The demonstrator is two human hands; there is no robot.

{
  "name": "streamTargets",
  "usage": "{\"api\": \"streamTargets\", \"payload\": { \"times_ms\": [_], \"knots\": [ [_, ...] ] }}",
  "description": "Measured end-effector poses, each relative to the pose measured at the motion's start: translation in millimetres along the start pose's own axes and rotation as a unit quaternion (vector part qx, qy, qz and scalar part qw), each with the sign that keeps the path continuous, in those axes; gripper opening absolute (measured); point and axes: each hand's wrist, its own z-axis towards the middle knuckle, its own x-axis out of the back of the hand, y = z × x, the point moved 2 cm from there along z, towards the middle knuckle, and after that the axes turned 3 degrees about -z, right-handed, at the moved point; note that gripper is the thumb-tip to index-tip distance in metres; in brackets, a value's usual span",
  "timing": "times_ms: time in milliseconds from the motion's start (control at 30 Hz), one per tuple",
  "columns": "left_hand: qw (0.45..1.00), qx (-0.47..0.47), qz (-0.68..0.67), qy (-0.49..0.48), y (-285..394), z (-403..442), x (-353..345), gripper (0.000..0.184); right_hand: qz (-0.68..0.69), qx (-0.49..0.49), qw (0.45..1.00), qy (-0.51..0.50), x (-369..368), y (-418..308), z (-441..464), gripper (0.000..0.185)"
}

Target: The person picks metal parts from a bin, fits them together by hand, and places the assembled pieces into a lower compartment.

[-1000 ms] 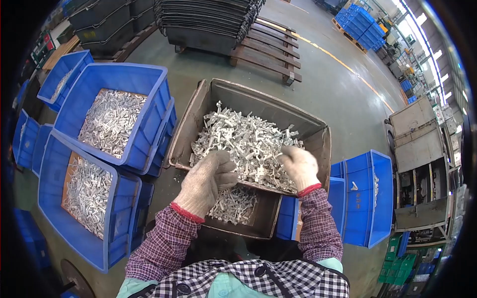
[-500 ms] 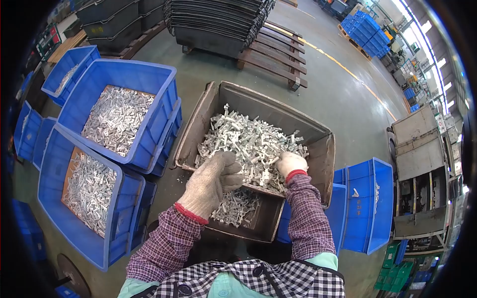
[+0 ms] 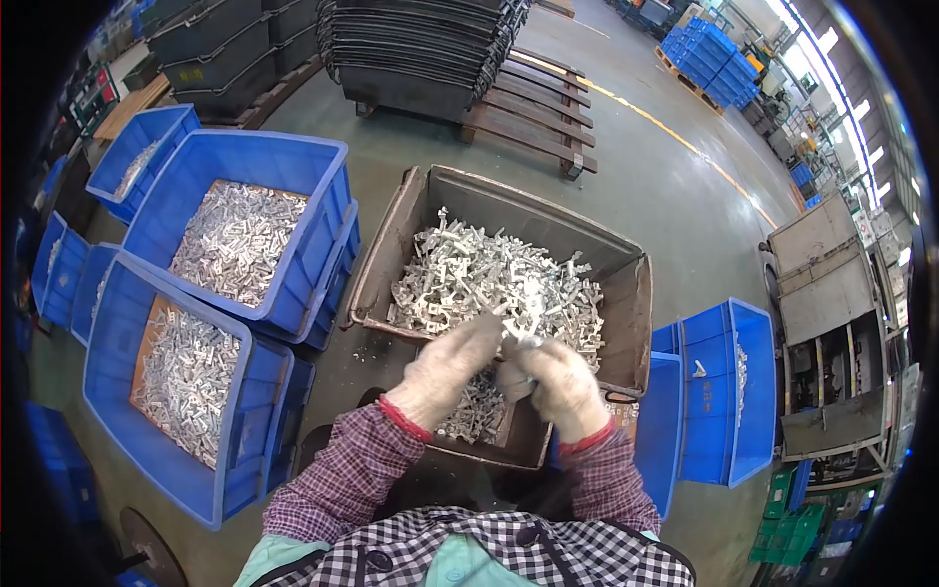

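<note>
Small silvery metal parts [image 3: 489, 269] lie heaped in a worn grey-brown bin [image 3: 626, 264] in front of me. Both hands wear off-white knitted gloves with red cuffs. Over the bin's near edge, my left hand [image 3: 455, 362] meets my right hand [image 3: 559, 383], fingers bent together. A small bright metal piece [image 3: 518, 338] shows between the fingertips; its shape is blurred. Below the hands, a lower bin [image 3: 533, 435] holds more of the same parts [image 3: 474, 416], partly hidden by the gloves.
Blue crates [image 3: 269, 323] with metal parts stand at the left, and more blue crates [image 3: 704, 391] at the right. Black stacked bins [image 3: 411, 59] and a brown slatted pallet [image 3: 533, 112] stand ahead. A metal rack [image 3: 831, 333] is at the far right.
My right hand has come back from the heap toward the near edge and met my left hand. My left hand has shifted right, and its fingers have closed in toward the right ones.
</note>
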Motion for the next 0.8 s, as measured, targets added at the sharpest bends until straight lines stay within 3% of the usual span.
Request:
{"api": "streamTargets", "payload": {
  "times_ms": [33, 100, 133, 167, 267, 300, 333, 400, 467, 533, 567, 600, 667, 700, 733, 767, 800],
  "knots": [
    [1.000, 0.006, 0.018, -0.016, 1, -1, -4, 0.059, 0.028, -0.019, 0.999, -0.008, -15, -1, -7, 0.031],
    [0.998, 0.016, 0.047, -0.046, -4, -1, -4, 0.055, -0.274, 0.092, 0.957, 0.032, -30, 4, -20, 0.032],
    [0.996, 0.019, 0.058, -0.061, -10, 2, 0, 0.054, -0.236, -0.028, 0.971, 0.019, -39, 3, -23, 0.034],
    [0.997, 0.031, 0.036, -0.064, -19, 5, 0, 0.046, -0.354, 0.044, 0.934, -0.003, -36, 10, -28, 0.037],
    [0.920, -0.174, 0.341, -0.080, -25, -2, 7, 0.050, -0.440, 0.064, 0.895, -0.018, -28, -10, -42, 0.039],
    [0.960, -0.065, 0.265, -0.064, -16, -2, 4, 0.040, -0.435, 0.097, 0.894, 0.040, -16, 1, -42, 0.039],
    [0.982, 0.040, 0.183, -0.029, -7, -2, 1, 0.034, -0.393, 0.096, 0.912, 0.073, -4, -2, -46, 0.036],
    [0.989, 0.101, 0.077, -0.081, -16, 8, 5, 0.034, -0.293, 0.091, 0.942, 0.140, 10, 15, -43, 0.036],
    [0.976, 0.093, 0.142, -0.137, -10, 3, 3, 0.037, -0.246, 0.130, 0.948, 0.154, 13, 23, -42, 0.038],
    [0.969, 0.120, 0.142, -0.162, -4, -2, 0, 0.040, -0.153, 0.080, 0.981, 0.086, 3, 20, -37, 0.041],
    [0.969, 0.151, 0.108, -0.161, -5, -3, 0, 0.040, 0.040, 0.010, 0.999, 0.009, 12, 55, -17, 0.043],
    [0.967, 0.182, 0.073, -0.159, -5, -4, -1, 0.040, 0.138, 0.004, 0.990, -0.012, 9, 64, -15, 0.042],
    [0.962, 0.157, 0.151, -0.163, -1, -4, -4, 0.033, 0.329, -0.008, 0.943, -0.054, -2, 78, -12, 0.042],
    [0.956, 0.127, 0.206, -0.168, -1, -2, -3, 0.033, 0.271, 0.009, 0.962, 0.008, -1, 81, -9, 0.041],
    [0.945, 0.097, 0.260, -0.173, -1, -1, -2, 0.032, 0.033, 0.099, 0.991, 0.084, 6, 79, -11, 0.039],
    [0.935, 0.117, 0.306, -0.133, -1, 1, -1, 0.029, -0.207, 0.182, 0.949, 0.153, 12, 75, -15, 0.036],
    [0.942, 0.124, 0.285, -0.128, 3, 0, -1, 0.029, -0.433, 0.251, 0.839, 0.212, 10, 60, -21, 0.034]
  ]
}}
